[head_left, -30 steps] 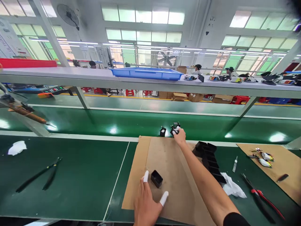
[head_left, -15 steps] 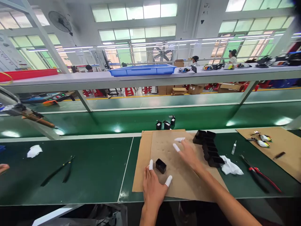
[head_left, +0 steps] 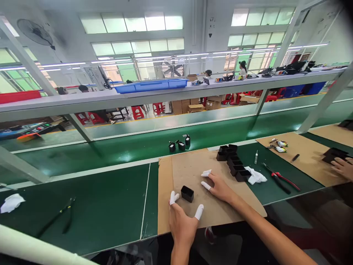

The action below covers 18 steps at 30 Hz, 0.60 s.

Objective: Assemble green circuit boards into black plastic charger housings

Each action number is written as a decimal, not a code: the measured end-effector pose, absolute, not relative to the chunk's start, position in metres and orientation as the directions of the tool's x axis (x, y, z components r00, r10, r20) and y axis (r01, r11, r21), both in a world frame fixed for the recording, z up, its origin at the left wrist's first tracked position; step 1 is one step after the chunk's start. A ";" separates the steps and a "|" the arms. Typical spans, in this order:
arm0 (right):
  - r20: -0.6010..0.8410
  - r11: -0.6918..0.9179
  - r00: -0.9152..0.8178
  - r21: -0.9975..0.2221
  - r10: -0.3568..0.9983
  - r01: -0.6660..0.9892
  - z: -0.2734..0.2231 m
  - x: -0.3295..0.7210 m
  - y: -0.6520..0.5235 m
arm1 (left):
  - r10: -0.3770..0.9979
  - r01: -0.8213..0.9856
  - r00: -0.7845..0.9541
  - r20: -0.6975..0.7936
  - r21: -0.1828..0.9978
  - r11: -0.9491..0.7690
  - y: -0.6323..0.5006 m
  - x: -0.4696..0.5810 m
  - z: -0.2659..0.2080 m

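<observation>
The box (head_left: 187,194) is plain black, against plain tan cardboard (head_left: 190,171). White covers (head_left: 199,212) cap fingers on the person's left hand (head_left: 183,222) and right hand (head_left: 220,187). Clockwise from the box: at twelve o'clock, black gadgets (head_left: 181,146) with white labels on a green belt (head_left: 132,147); at two, black containers (head_left: 234,163); at three, a white tissue (head_left: 256,176) and black-and-red pliers (head_left: 281,183); at nine, black cutters (head_left: 61,212) with yellow marks on a dark green bench (head_left: 110,198); at ten, a red tray (head_left: 19,96); at eleven, a blue tray (head_left: 151,86).

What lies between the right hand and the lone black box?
In the head view, only bare cardboard lies between the right hand and the lone black box.
</observation>
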State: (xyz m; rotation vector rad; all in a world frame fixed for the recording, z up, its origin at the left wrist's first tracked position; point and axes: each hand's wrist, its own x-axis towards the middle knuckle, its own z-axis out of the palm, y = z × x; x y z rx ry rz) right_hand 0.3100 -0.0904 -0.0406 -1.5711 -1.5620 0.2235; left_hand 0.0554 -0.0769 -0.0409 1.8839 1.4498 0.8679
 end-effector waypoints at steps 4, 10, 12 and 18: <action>0.509 0.168 0.290 -0.676 0.810 0.718 -0.038 0.308 -0.092 | 0.983 0.198 0.111 0.145 0.966 -0.165 -0.067 0.044 -0.050; 0.594 0.229 0.399 -0.714 0.699 0.662 -0.020 0.308 -0.097 | 0.981 -0.113 0.089 0.171 0.981 -0.161 -0.081 0.025 -0.023; 0.622 0.282 0.424 -0.726 0.659 0.628 0.000 0.305 -0.105 | 0.965 -0.161 0.050 0.258 0.956 -0.247 -0.101 0.020 0.006; 0.754 0.577 0.399 -0.657 0.523 0.486 0.099 0.306 -0.172 | 0.899 -0.475 -0.136 0.417 0.769 -0.429 -0.159 -0.010 0.117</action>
